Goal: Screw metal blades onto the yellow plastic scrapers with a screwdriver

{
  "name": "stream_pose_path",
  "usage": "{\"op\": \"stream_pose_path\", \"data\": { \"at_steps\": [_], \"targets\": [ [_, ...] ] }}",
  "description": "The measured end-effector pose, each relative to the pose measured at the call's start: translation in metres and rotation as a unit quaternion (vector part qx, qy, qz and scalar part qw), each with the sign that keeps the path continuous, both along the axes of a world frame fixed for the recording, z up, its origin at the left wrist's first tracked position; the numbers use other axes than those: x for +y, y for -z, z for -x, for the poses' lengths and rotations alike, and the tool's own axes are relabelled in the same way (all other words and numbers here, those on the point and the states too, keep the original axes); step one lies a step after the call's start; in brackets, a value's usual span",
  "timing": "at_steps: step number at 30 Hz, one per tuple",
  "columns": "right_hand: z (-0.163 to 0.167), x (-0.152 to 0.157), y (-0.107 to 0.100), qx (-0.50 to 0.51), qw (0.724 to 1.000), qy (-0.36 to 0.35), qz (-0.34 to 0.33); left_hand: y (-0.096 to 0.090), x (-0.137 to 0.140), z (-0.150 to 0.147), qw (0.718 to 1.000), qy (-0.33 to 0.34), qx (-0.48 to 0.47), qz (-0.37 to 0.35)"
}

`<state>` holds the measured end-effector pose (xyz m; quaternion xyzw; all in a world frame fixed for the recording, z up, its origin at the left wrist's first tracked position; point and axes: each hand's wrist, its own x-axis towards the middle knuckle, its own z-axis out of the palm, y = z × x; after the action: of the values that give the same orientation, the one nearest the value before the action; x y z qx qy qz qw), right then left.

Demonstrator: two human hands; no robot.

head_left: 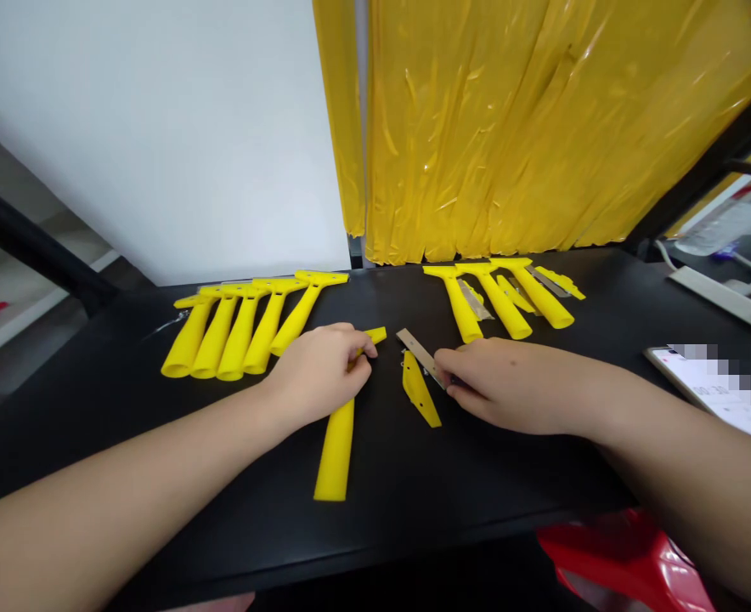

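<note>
My left hand (324, 365) is closed around the head end of a yellow scraper handle (335, 455), whose hollow grip points toward me on the black table. Its fingers hide most of the head. My right hand (516, 382) pinches one end of a flat grey scraper blade (419, 350) between thumb and fingers; the blade slants up to the left. Right beside the blade lies a loose yellow cover plate (420, 393) with small holes, and tiny metal bits show at its upper edge.
Several yellow scraper handles (239, 336) lie in a row at the left. More handles (494, 302), blades and cover plates lie at the back right. A phone (713, 391) rests at the right edge. Behind the table (223, 518) stand a white panel and yellow plastic sheeting (509, 127).
</note>
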<state>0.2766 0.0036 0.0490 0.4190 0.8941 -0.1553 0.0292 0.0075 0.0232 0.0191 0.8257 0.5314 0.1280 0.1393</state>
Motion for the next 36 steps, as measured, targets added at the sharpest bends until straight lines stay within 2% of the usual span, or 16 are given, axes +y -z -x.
{"op": "stream_pose_path", "data": {
  "at_steps": [10, 16, 20, 23, 27, 32, 36],
  "targets": [
    [-0.018, 0.008, -0.007, 0.048, 0.998, -0.031, 0.023, 0.009, 0.014, 0.005, 0.999, 0.005, -0.028, -0.045],
    [-0.061, -0.018, 0.016, 0.098, 0.993, 0.011, -0.062, 0.006, 0.014, 0.003, 0.998, -0.001, -0.055, -0.041],
    [-0.092, -0.039, 0.04, 0.067, 0.986, 0.029, -0.15, 0.006, 0.013, 0.004, 0.996, 0.004, -0.081, -0.046],
    [-0.1, -0.049, 0.05, 0.065, 0.977, 0.033, -0.201, 0.007, 0.013, 0.004, 0.993, 0.008, -0.099, -0.057],
    [-0.079, -0.061, 0.05, 0.092, 0.966, 0.006, -0.242, 0.01, 0.014, 0.005, 0.99, 0.01, -0.117, -0.078],
    [-0.029, -0.062, 0.05, 0.082, 0.962, -0.155, -0.208, 0.015, 0.017, 0.006, 0.986, 0.011, -0.139, -0.096],
    [-0.012, -0.042, 0.056, 0.052, 0.966, -0.181, -0.174, 0.017, 0.018, 0.007, 0.986, 0.016, -0.134, -0.1]
  ]
}}
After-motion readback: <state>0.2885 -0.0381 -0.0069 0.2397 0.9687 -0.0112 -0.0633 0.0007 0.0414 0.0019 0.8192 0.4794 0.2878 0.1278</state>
